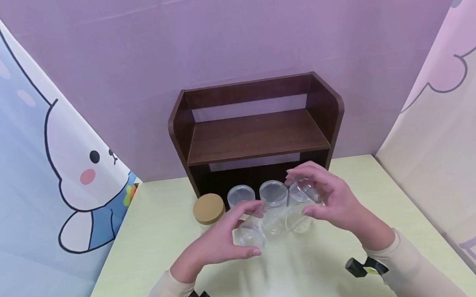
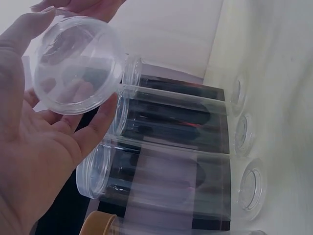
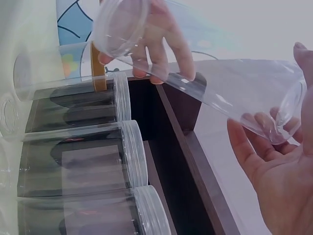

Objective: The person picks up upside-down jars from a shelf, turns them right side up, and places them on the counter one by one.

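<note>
Clear jar (image 3: 234,100): lifted off the table, tilted, gripped at its base by the right hand (image 1: 329,202). Clear lid (image 2: 76,58): pinched in the left hand (image 1: 222,239), near the jar's mouth. Three lidded clear jars (image 2: 171,147) (plus one cork-topped (image 1: 209,208), far left) stand before the dark wooden shelf (image 1: 257,136).

This looks like a staged recording booth, not a lived-in room. Plain purple cloth (image 1: 232,32) hangs as the backdrop at 12 o'clock, and cartoon sheets close the sides: a rabbit print (image 1: 85,170) at 9 o'clock, a pink one (image 1: 447,65) at 3 o'clock. The pale green table (image 1: 154,242) carries only a small dark wood shelf (image 1: 257,134) at 12 o'clock and a row of clear jars (image 1: 273,195) before it, one with a cork lid (image 1: 209,208). Cameras are strapped to both wrists.
</note>
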{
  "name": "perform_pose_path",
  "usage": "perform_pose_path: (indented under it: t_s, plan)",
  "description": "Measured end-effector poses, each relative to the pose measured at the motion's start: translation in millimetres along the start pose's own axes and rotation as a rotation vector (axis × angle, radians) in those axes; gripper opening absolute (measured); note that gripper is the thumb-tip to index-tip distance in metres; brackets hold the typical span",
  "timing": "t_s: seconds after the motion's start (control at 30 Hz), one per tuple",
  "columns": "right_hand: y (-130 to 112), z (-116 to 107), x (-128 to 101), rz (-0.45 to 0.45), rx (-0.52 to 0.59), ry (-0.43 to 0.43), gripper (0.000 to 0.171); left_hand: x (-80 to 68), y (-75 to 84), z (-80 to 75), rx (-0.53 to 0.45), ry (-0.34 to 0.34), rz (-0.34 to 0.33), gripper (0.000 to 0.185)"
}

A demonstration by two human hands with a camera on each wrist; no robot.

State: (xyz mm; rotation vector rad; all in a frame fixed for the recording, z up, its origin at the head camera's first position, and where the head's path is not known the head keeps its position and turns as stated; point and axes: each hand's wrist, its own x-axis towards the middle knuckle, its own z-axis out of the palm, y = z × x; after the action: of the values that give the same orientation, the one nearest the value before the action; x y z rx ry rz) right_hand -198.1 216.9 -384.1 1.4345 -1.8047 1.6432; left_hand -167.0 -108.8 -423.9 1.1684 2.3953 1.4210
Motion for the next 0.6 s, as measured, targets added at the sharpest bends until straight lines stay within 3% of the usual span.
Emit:
perform_pose_path:
  t_s: [0.27,0.6]
  plan:
    - [3,-2,-4,0.018,0.079,0.075,0.079,-1.0,0.8,-3.9,0.002,0.063,0.049,0.101]
    - [5,-3,-3,0.002,0.176,0.098,0.076,-2.5,-4.4,-10.9,-0.007,0.175,0.146,0.087]
